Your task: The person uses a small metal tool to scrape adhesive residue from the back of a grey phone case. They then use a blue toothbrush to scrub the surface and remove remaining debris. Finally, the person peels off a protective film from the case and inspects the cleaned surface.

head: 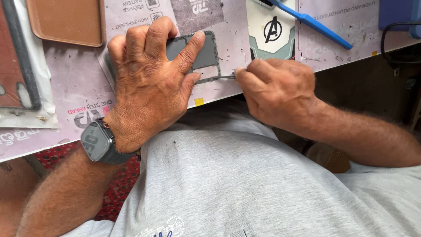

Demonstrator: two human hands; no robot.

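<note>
Left hand (151, 83) pressed flat over a dark grey phone frame (197, 55) on the table (79, 87), fingers curled down along the frame's far edge, index finger stretched across its middle, thumb laid along its near edge. Frame pinned under the palm, lying on the printed sheets near the table's front edge, its right end showing past the fingers with a rectangular opening in the near corner. Dark smartwatch (98, 142) on the left wrist.

Right hand (276, 90) just right of the frame, fingers closed tight in a pinch on a thin metal tool (227, 77), only its tip showing. Tip touching the frame's right near corner, close to the left thumb. Kind of tool impossible to tell from so little of it.

Blue plastic stick (313, 23) lying slantwise farther back on the right, well apart from both hands. Brown case (66, 19) at the far left, and a black-rimmed case (19, 66) beside it at the left edge. Black cable (388, 41) looping at the far right. Grey shirt (245, 184) filling the foreground below the table edge.
</note>
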